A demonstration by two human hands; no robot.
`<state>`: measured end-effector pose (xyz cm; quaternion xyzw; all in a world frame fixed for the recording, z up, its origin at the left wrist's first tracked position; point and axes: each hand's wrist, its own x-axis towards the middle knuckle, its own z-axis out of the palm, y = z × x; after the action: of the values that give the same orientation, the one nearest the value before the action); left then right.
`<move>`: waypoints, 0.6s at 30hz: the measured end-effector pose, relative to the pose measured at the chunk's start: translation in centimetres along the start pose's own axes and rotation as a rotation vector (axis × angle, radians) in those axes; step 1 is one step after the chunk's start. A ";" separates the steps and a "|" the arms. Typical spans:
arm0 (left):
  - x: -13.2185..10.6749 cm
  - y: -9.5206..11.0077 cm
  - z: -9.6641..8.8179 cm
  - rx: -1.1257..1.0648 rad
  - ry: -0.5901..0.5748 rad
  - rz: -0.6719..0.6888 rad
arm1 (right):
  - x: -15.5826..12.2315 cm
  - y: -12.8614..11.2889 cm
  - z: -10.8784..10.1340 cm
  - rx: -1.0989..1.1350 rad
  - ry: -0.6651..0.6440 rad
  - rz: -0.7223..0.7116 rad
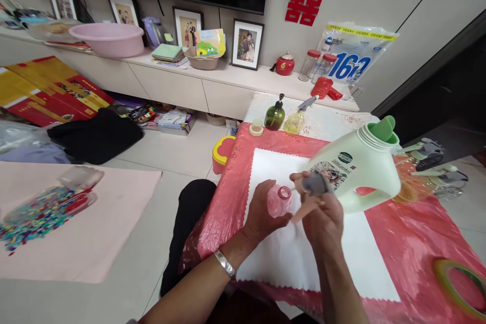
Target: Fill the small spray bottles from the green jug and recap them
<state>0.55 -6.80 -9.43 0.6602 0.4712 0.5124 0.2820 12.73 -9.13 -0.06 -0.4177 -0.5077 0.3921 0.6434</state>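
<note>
My left hand (261,212) is wrapped round a small pink bottle (278,204), whose open mouth tilts up and to the right. In my right hand (324,217) is a spray head (315,183) with a grey collar and a pinkish lever, a little blurred. Its pale tube reaches to the bottle's mouth; whether the tip is inside I cannot tell. Just beyond my right hand stands a big pale green jug (357,162) with a green cap piece (383,129) in its neck. A white scalloped mat (281,258) lies under both hands.
At the table's far end stand a green pump bottle (275,115), a yellowish spray bottle (295,122) and a small cup (256,127). More spray bottles (429,182) are right of the jug. A tape roll (461,288) lies near right. Colourful bits (38,223) cover part of a pink sheet (114,233).
</note>
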 end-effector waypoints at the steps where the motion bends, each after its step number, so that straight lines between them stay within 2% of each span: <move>1: -0.3 -0.5 0.1 -0.010 0.008 0.040 | 0.3 -0.9 -0.2 0.008 0.042 -0.027; 4: -0.8 -1.3 0.1 -0.028 -0.006 0.081 | 1.2 -4.7 -1.0 -0.046 0.152 -0.124; 5: -0.8 -1.3 0.0 -0.027 -0.013 0.075 | 1.4 -6.1 -1.4 -0.101 0.181 -0.179; 7: -0.7 -1.2 -0.1 -0.025 -0.013 0.070 | 1.8 -8.8 -2.2 -0.228 0.259 -0.196; 10: -0.6 -1.0 -0.2 -0.023 -0.007 0.079 | 1.8 -11.1 -3.6 -0.259 0.274 -0.291; 12: -0.6 -0.9 -0.2 -0.013 -0.014 0.080 | 1.3 -10.6 -4.7 -0.274 0.240 -0.268; 13: -0.5 -0.9 -0.2 -0.006 -0.014 0.082 | 0.9 -9.7 -5.4 -0.309 0.204 -0.209; 17: -0.5 -0.8 -0.2 -0.009 0.016 0.098 | -1.1 -3.7 -8.8 -0.604 -0.072 0.193; 18: -0.5 -0.8 -0.2 -0.021 0.022 0.097 | -1.7 -2.2 -9.6 -0.712 -0.108 0.227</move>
<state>0.12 -6.94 -10.26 0.6737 0.4364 0.5374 0.2587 22.02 -12.77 0.17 -0.6476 -0.5959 0.2813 0.3826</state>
